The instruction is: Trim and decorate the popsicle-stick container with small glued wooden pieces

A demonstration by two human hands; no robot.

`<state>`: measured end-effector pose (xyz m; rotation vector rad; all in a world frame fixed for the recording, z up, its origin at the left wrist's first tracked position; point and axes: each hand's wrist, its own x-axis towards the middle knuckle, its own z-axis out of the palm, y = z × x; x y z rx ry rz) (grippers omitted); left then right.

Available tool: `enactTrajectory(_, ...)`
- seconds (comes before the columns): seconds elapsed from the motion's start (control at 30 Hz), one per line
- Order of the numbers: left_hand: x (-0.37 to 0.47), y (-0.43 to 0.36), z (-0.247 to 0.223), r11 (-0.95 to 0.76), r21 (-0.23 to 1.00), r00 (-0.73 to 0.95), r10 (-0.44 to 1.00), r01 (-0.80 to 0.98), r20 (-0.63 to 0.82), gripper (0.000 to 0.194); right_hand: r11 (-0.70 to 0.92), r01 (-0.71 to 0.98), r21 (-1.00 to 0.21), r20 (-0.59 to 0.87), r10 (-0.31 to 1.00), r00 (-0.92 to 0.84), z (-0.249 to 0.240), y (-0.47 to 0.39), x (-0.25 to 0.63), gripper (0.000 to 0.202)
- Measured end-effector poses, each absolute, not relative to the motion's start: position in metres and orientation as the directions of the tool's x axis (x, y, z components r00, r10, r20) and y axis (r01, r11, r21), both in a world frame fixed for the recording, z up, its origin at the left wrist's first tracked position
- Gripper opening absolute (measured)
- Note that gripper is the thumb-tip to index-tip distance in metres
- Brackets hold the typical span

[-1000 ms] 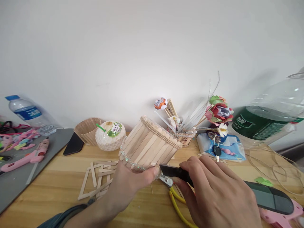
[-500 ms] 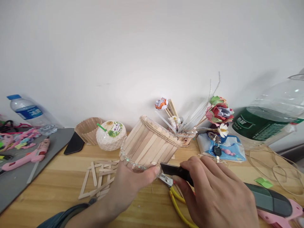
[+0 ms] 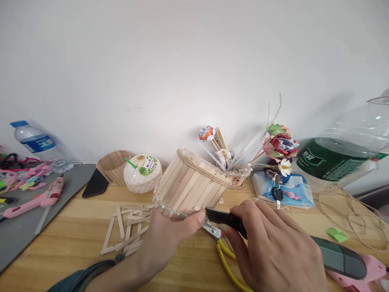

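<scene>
My left hand (image 3: pixel 170 235) grips a tilted craft-stick basket (image 3: pixel 191 182), its thumb pressed near the lower rim. Twine circles the far end of the basket, and a glittery cord runs along the near end. Wrapped in my right hand (image 3: pixel 273 243) is a utility knife (image 3: pixel 340 256), whose dark blade points left, its tip close to my left thumb and the basket's lower edge. Beneath the hands lies a metal tool with yellow handles (image 3: pixel 226 263), its jaws partly hidden by the left thumb.
Loose craft sticks (image 3: pixel 127 227) lie on the left, before a white coconut drink (image 3: pixel 142 174) and another stick basket (image 3: pixel 112 166). Paper flowers (image 3: pixel 281 144) stand behind. A big bottle (image 3: pixel 331 158), twine (image 3: pixel 349 219) and pink glue guns (image 3: pixel 36 202) flank the work.
My right hand has shifted slightly left and the knife's rear end has swung a little left. My left hand and the basket stay almost still.
</scene>
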<state>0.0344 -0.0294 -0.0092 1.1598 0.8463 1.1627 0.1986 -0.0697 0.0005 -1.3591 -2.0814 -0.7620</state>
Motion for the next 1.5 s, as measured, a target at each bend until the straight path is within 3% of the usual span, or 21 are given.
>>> enactTrajectory(0.43,0.033,-0.033,-0.012,0.015,0.947,0.246,0.967,-0.321,0.068,0.023,0.320,0.935,0.152,0.741,0.590,-0.322,-0.001,-0.068,0.193,0.024)
enactTrajectory(0.73,0.036,-0.039,-0.016,-0.030,0.961,0.243,0.965,-0.276,0.100,0.034,0.259,0.955,0.145,0.756,0.593,-0.276,0.002,-0.070,0.207,0.022)
enactTrajectory(1.0,0.038,-0.036,-0.010,0.039,0.914,0.263,0.962,-0.404,0.075,0.040,0.479,0.877,0.035,0.673,0.637,-0.375,0.013,-0.071,0.212,0.015)
enactTrajectory(1.5,0.037,-0.036,-0.010,0.030,0.918,0.268,0.960,-0.396,0.084,0.038,0.488,0.869,0.084,0.583,0.683,-0.441,0.012,-0.068,0.208,0.017)
